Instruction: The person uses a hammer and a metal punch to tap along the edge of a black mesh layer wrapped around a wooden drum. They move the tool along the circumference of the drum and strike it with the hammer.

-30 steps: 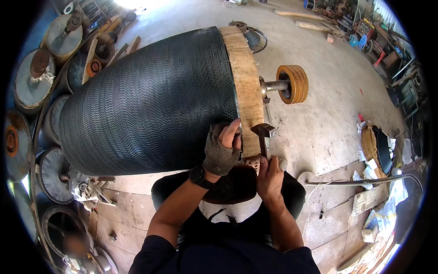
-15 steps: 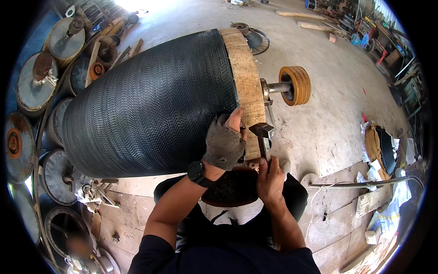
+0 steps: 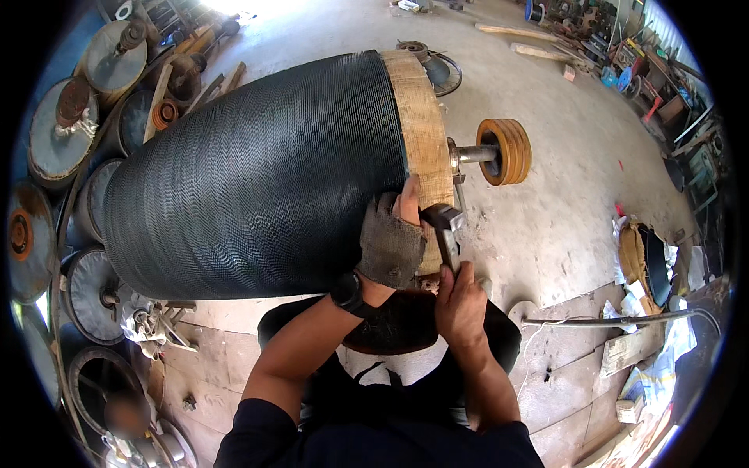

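A large drum wound in ridged black lies on its side before me, with a bare wooden end band on its right. My left hand, in a worn grey fingerless glove with a dark watch at the wrist, rests against the drum where black meets wood. Its fingers are bent together there; whatever they pinch is hidden. In my closed right hand is a hammer, its handle upright and its metal head beside my left fingers, over the wood. Below the drum's near edge sits a dark round container between my legs.
An axle with an orange grooved pulley juts right from the drum. Several other drums line the left side. A metal rod lies at right near cardboard and plastic scraps. Planks lie at the far right.
The hammer's head has shifted slightly left and up, closer to my left fingers, and its tilt has changed. My left hand has moved slightly right, still against the drum's edge.
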The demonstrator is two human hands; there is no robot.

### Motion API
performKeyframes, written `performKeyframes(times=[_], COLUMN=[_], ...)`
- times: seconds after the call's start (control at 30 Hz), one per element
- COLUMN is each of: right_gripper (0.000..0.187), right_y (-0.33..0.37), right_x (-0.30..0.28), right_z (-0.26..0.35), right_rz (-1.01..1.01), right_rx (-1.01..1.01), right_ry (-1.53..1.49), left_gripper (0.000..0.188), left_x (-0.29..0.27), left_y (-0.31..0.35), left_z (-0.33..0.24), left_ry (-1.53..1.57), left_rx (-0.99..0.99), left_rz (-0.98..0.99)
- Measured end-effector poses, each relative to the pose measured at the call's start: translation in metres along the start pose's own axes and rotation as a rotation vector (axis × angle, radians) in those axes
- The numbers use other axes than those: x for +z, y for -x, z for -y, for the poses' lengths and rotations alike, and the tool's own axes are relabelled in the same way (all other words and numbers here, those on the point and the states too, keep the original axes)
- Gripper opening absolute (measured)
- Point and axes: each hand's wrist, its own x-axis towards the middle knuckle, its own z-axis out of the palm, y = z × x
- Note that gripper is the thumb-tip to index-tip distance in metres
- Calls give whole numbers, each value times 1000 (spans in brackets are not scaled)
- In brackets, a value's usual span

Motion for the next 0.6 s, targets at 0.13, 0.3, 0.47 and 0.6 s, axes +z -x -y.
performKeyframes(times=[0.13, 0.3, 0.47, 0.6], right_gripper=[22, 23, 22, 19], right_y=[3, -8, 11, 2], right_x=[-4, 11, 8, 20], right_z=[-6, -3, -6, -16], right_rz=[-131, 59, -192, -147], right_rx=[-30, 54, -40, -83], right_ry=[-220, 111, -262, -98], left_gripper=[72, 48, 27, 23], left_x=[-15, -5, 16, 29], left_y=[21, 106, 165, 175], left_z=[-10, -13, -12, -13], left_ry=[49, 41, 57, -32], left_rx=[42, 119, 93, 114], left_rz=[-104, 161, 579, 643])
